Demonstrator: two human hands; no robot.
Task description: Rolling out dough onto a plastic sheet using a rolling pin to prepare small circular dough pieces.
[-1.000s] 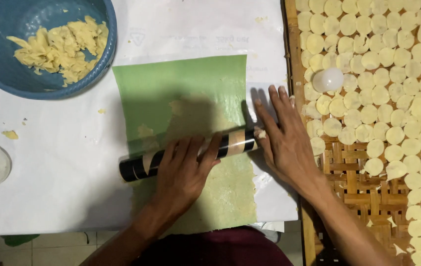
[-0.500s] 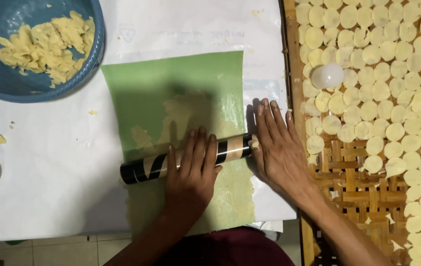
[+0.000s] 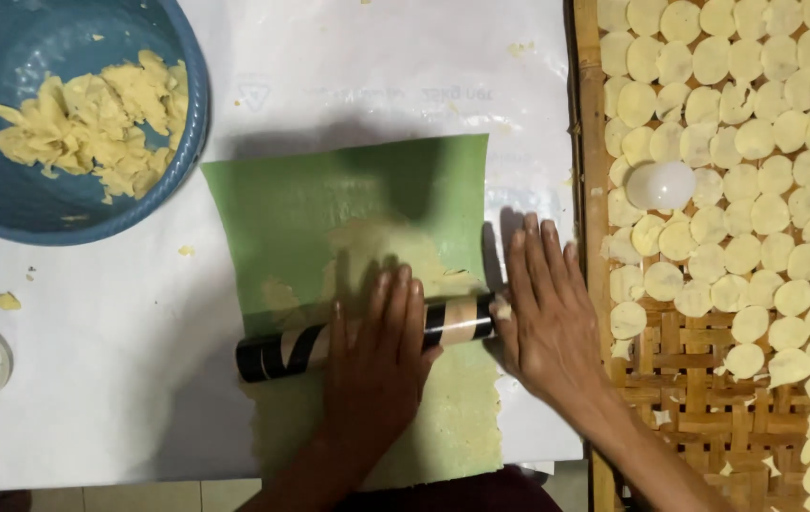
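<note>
White tabletop: left hand [image 3: 374, 365] hides the roller [image 3: 367, 337] middle.

One roller [image 3: 367, 337] under my two hands, one green sheet [image 3: 348, 199], one blue bowl [image 3: 73, 204] at ten o'clock, one woven tray [image 3: 699, 379] at three.

Roller [image 3: 367, 337] lies across the sheet [image 3: 348, 190] at mid-surface, dough [image 3: 462, 408] spread on the sheet in front of it. Left hand [image 3: 376, 360] on the roller, right hand [image 3: 547, 313] flat at its right end. Bowl [image 3: 168, 180] back left, scraps [image 3: 82, 118] in it. Tray [image 3: 699, 379] on the right, discs [image 3: 755, 142] on it.
</note>
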